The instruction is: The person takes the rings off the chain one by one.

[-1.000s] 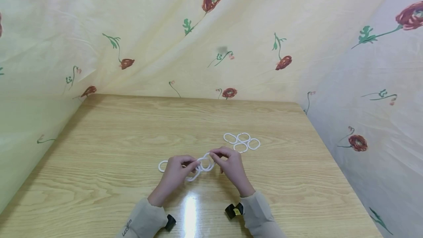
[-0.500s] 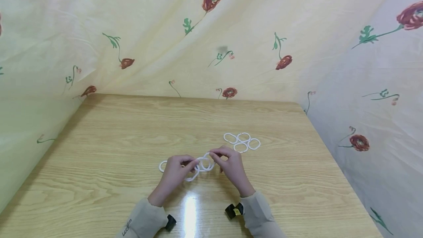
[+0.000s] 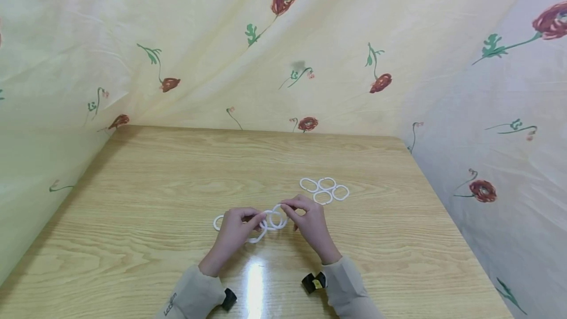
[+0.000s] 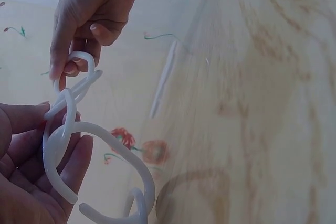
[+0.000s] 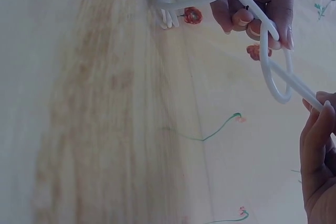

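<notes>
A chain of white plastic C-shaped links (image 3: 276,228), each oval with a small gap, is stretched between the two hands. In the head view the left hand (image 3: 235,228) pinches a middle link between thumb and fingers; another link (image 3: 214,223) shows beyond its far side. My right hand (image 3: 310,218) pinches the link at the right end by its upper edge, thumb against fingertip. The left wrist view shows a large link (image 4: 137,163) hanging from the one in the left hand, its gap facing down. In the right wrist view the end link (image 5: 296,83) threads through its neighbour.
Several loose white links (image 3: 333,189) lie close together on the wooden table (image 3: 177,171), just beyond the right hand. A flower-patterned cloth (image 3: 208,53) hangs behind the table and along both sides. A black wrist device (image 3: 313,283) sits by the right cuff.
The hands and chain stay almost still. The lower link by the left hand has shifted slightly left.
</notes>
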Demonstrator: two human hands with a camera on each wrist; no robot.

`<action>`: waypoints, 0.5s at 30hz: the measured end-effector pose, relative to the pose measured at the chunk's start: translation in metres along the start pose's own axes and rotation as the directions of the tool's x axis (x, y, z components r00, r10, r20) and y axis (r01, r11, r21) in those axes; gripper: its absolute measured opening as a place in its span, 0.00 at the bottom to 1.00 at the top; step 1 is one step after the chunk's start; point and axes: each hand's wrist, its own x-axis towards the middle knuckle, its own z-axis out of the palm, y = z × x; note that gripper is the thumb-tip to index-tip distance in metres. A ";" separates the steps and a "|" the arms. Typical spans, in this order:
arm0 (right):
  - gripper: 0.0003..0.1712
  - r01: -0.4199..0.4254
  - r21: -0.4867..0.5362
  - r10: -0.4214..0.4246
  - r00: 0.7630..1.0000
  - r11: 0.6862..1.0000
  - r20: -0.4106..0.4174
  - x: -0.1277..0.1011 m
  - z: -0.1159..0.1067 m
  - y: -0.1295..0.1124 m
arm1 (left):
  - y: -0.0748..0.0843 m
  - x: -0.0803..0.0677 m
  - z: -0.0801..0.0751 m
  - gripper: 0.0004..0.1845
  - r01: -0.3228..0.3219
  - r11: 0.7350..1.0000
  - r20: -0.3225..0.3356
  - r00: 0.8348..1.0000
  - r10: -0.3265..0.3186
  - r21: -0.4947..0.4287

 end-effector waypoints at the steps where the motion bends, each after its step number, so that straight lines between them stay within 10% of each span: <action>1: 0.07 0.010 -0.001 -0.010 1.000 1.000 -0.002 0.000 0.000 0.000 | 0.000 0.000 0.000 0.10 -0.003 1.000 0.000 1.000 0.003 -0.006; 15: 0.06 0.080 -0.033 -0.081 0.996 0.996 -0.028 -0.001 0.002 0.001 | 0.001 -0.001 0.001 0.08 0.004 1.000 -0.028 1.000 -0.005 -0.028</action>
